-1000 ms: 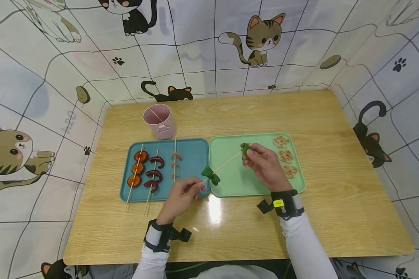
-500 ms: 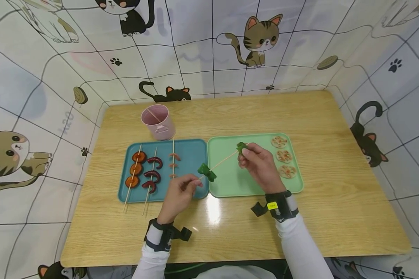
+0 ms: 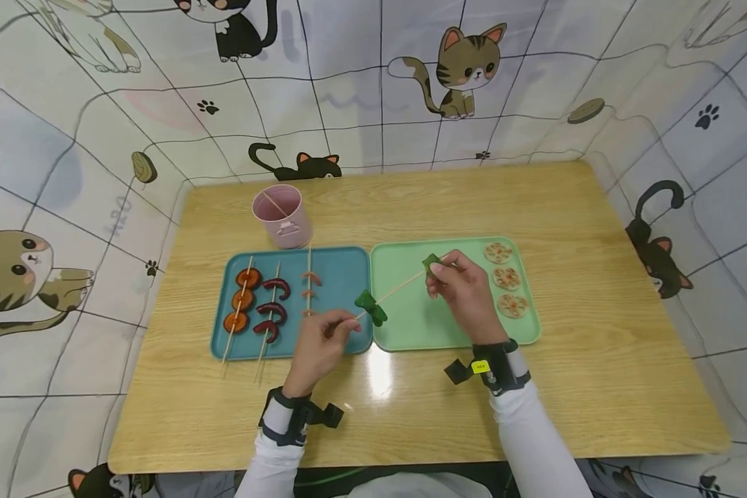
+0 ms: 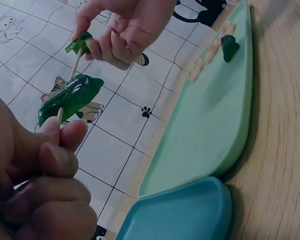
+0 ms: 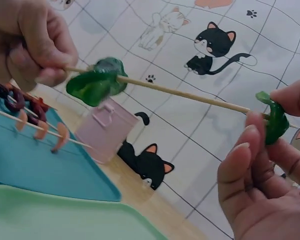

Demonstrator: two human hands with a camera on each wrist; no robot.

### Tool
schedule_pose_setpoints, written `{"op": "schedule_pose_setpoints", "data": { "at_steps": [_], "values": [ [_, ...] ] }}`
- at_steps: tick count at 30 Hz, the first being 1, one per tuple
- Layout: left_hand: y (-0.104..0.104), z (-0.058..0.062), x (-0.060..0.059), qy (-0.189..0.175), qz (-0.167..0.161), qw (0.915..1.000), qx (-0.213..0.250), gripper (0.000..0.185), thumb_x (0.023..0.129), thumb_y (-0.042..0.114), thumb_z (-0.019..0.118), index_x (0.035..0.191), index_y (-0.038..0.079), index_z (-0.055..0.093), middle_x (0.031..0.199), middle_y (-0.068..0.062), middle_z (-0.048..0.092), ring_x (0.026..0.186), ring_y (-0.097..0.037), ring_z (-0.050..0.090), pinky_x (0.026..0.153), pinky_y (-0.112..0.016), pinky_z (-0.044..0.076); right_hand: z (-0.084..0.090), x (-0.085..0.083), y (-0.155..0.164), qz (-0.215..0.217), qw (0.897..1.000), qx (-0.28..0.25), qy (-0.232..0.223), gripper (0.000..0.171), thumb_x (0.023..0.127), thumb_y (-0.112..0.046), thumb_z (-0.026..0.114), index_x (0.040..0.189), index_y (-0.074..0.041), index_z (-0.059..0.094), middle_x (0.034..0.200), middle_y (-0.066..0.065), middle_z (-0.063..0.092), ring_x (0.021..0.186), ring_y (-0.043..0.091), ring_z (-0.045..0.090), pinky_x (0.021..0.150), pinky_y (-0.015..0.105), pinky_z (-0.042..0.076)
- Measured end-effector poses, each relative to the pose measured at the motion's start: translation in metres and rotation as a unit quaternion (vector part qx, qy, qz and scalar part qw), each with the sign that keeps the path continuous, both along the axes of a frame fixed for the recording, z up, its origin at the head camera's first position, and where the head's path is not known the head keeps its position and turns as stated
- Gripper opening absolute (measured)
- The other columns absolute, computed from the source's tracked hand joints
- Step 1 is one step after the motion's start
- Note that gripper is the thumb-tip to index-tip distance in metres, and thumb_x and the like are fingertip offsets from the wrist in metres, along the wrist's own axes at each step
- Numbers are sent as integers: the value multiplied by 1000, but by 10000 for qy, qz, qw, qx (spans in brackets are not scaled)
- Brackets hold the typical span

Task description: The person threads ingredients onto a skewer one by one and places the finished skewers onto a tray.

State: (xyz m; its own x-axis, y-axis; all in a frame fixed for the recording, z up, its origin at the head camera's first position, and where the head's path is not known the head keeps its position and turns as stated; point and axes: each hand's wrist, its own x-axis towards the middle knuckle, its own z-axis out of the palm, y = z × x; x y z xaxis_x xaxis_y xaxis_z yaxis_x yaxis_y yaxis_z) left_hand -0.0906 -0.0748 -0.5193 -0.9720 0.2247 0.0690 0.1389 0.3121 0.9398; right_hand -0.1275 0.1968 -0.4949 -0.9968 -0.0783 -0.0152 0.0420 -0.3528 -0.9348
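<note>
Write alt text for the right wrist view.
Two hands hold a thin wooden skewer in the air: the left hand pinches one end beside a green vegetable piece, the right hand pinches a second green piece on the other end.

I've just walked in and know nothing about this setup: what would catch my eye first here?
Probably the thin wooden skewer held in the air over the green tray: the left hand pinches one end beside a green pepper piece, the right hand pinches a second piece onto the other. Finished skewers lie on the blue tray.
</note>
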Motion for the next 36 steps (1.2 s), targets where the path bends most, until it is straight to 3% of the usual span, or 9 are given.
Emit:
{"op": "schedule_pose_setpoints", "data": {
  "at_steps": [4,7,17,25,30,36],
  "values": [
    [3,2,0,-146,-265,9995,111,21,103,12,62,88,3,75,59,-2,50,49,-3,36,47,-21,30,0,-4,7,-336,9932,1090,251,18,102,-17,64,112,-2,66,96,9,70,82,17,64,75,26,56],
    [4,2,1,-204,-253,9994,140,22,103,9,61,87,2,74,58,1,46,47,-4,35,46,-22,29,0,-5,9,-488,9859,1542,428,25,100,-18,67,117,0,69,101,8,71,82,18,65,79,27,57],
    [7,3,-1,-25,52,10000,57,20,100,2,60,86,1,75,70,-21,65,51,-4,39,50,-21,32,-1,-4,0,-1161,9841,1230,542,20,94,-14,76,100,4,71,85,5,75,73,18,68,72,29,58],
    [8,4,0,-157,56,9999,-20,22,99,1,62,81,1,74,67,-18,65,48,-4,37,48,-21,29,-9,1,1,-1103,9868,1157,264,20,95,-17,75,99,2,72,86,5,75,76,24,68,74,29,59],
    [10,4,0,-326,-23,9994,-82,26,100,3,61,77,3,72,59,-5,54,48,-6,36,48,-22,28,-11,0,0,-1089,9875,1060,409,18,95,-13,74,101,3,71,90,3,76,76,17,69,73,28,58],
    [16,4,-1,-518,-4,9986,-41,25,100,4,62,76,5,71,61,-8,55,49,-5,35,50,-21,28,-19,2,-13,-754,9897,1129,466,17,95,-13,74,99,4,71,90,0,76,76,16,69,73,28,59]
  ]
}}
